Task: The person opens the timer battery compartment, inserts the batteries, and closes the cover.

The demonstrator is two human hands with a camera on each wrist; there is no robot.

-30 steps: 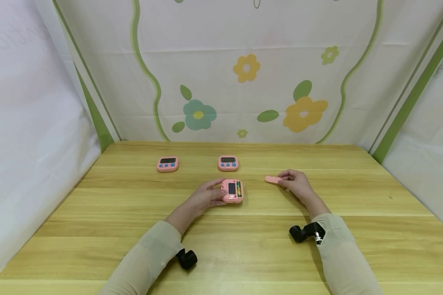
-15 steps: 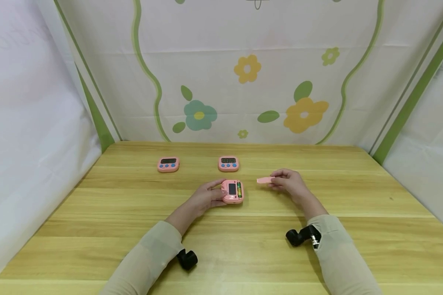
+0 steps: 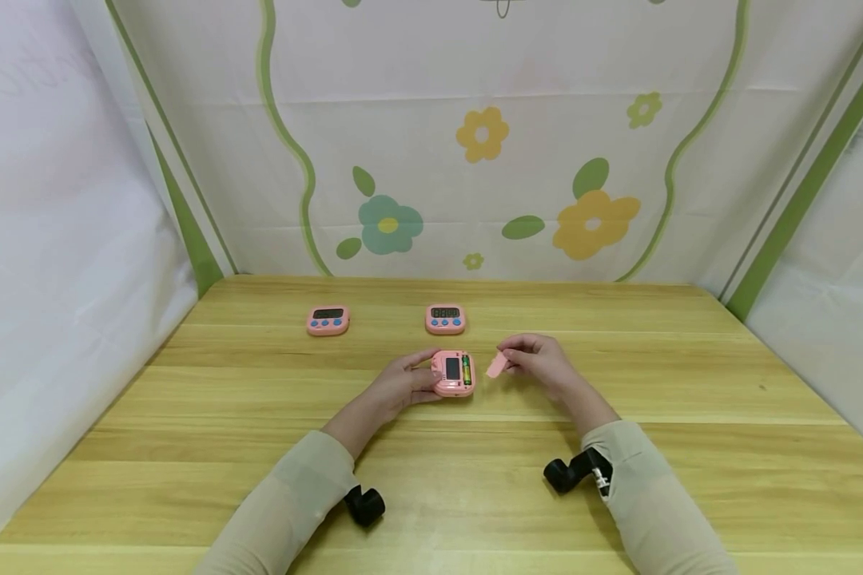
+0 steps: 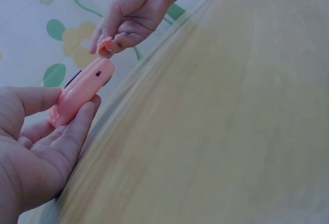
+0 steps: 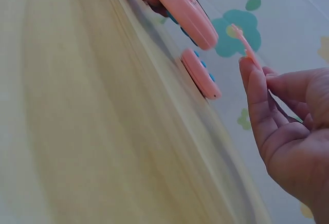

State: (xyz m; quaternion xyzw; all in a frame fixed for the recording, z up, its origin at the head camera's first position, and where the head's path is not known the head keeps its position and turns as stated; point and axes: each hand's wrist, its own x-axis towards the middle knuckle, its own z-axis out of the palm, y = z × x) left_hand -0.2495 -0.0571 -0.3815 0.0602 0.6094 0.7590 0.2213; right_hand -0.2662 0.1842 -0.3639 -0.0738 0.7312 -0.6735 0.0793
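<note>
My left hand (image 3: 394,386) grips a pink digital timer (image 3: 443,385) by its left side, back face up. A green and yellow battery (image 3: 466,370) sits in the open slot along its right side. To the right of the timer, my right hand (image 3: 544,364) pinches a small pink battery cover (image 3: 497,365) between thumb and fingers, tilted and apart from the timer. From the left wrist view, the timer (image 4: 82,91) shows edge-on, with the cover (image 4: 104,44) just beyond its far end. The right wrist view shows the thin cover (image 5: 245,43) between the fingertips.
Two more pink timers lie face up farther back on the wooden table (image 3: 475,495): a left timer (image 3: 328,320) and a middle timer (image 3: 445,319), each with blue buttons. Behind the table hangs a white curtain (image 3: 417,144) printed with flowers.
My right hand has moved left toward the held timer, bringing the battery cover close to it and turning it from level to slanted. The left hand and its timer have stayed almost still.
</note>
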